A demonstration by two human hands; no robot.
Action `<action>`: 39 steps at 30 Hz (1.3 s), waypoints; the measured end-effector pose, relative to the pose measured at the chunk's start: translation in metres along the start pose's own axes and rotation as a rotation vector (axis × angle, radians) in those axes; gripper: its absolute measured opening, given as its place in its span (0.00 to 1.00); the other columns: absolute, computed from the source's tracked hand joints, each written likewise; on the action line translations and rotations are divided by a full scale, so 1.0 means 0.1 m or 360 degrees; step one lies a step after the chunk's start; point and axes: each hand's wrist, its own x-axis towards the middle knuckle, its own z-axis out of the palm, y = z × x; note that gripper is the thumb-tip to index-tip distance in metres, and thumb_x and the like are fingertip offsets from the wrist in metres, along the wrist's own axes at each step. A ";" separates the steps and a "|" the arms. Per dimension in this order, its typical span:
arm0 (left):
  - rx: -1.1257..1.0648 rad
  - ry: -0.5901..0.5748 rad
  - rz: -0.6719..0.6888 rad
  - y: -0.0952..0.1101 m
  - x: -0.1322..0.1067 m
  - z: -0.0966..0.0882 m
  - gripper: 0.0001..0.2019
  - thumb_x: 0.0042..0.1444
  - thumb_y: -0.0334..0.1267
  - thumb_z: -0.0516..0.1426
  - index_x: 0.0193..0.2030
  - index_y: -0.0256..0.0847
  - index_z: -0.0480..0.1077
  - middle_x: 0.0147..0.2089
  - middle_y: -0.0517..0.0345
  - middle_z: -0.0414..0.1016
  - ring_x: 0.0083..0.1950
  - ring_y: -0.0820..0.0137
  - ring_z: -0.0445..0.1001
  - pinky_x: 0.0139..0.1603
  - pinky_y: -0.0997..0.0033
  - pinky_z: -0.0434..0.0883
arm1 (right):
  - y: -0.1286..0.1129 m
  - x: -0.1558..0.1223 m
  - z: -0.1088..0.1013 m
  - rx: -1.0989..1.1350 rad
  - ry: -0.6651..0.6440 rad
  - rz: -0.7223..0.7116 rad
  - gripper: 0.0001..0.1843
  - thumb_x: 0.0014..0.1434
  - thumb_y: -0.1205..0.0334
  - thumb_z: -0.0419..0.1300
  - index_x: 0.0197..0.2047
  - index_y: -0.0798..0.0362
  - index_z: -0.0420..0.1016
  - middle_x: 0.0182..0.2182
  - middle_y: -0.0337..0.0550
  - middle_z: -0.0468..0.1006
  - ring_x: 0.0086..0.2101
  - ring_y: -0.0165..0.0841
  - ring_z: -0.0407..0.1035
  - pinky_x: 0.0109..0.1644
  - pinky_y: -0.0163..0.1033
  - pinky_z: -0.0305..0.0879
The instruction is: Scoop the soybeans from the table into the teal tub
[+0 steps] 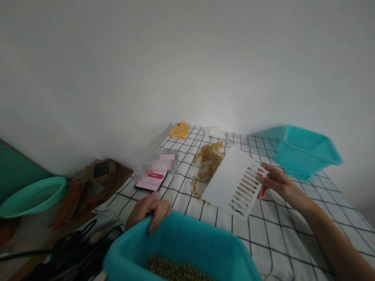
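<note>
My left hand [150, 212] grips the far rim of a teal plastic basin [187, 249] at the bottom of the view; the basin holds a layer of tan beans [172, 271]. My right hand [275, 181] holds a white slotted plastic board [234, 179] by its right edge, tilted above the checked tablecloth [293, 230]. Several beans sit in the board's slots. A loose pile of beans [206, 162] lies on the cloth just behind the board.
A phone [152, 180] with a lit pink screen lies left of the pile. A second teal basin [304, 150] stands at the back right, a yellow object [179, 130] at the back. A green bowl [32, 195] and dark clutter sit at left.
</note>
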 end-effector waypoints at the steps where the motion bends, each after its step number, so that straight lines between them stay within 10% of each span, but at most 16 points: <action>1: -0.0073 -0.0021 -0.0009 0.00 0.00 -0.01 0.34 0.70 0.49 0.44 0.09 0.46 0.54 0.10 0.60 0.55 0.19 0.67 0.56 0.42 0.58 0.67 | -0.01 0.00 0.00 0.0005 0.0000 -0.0004 0.13 0.66 0.52 0.65 0.43 0.51 0.69 0.28 0.41 0.83 0.25 0.33 0.79 0.28 0.36 0.77; 6: -0.0211 -0.0261 -0.0009 -0.05 0.02 -0.10 0.34 0.70 0.52 0.46 0.11 0.45 0.60 0.12 0.60 0.59 0.20 0.67 0.58 0.43 0.59 0.65 | -0.05 -0.01 -0.01 0.0030 0.0019 0.0007 0.14 0.65 0.51 0.65 0.40 0.50 0.68 0.27 0.40 0.83 0.24 0.33 0.78 0.28 0.36 0.77; 39: -0.0147 -0.0378 0.0059 -0.05 0.06 -0.22 0.35 0.72 0.51 0.42 0.12 0.43 0.57 0.12 0.61 0.60 0.20 0.69 0.59 0.41 0.59 0.63 | -0.09 0.00 0.02 -0.0050 0.0023 0.0043 0.18 0.61 0.47 0.67 0.39 0.51 0.70 0.27 0.41 0.82 0.24 0.34 0.78 0.26 0.37 0.77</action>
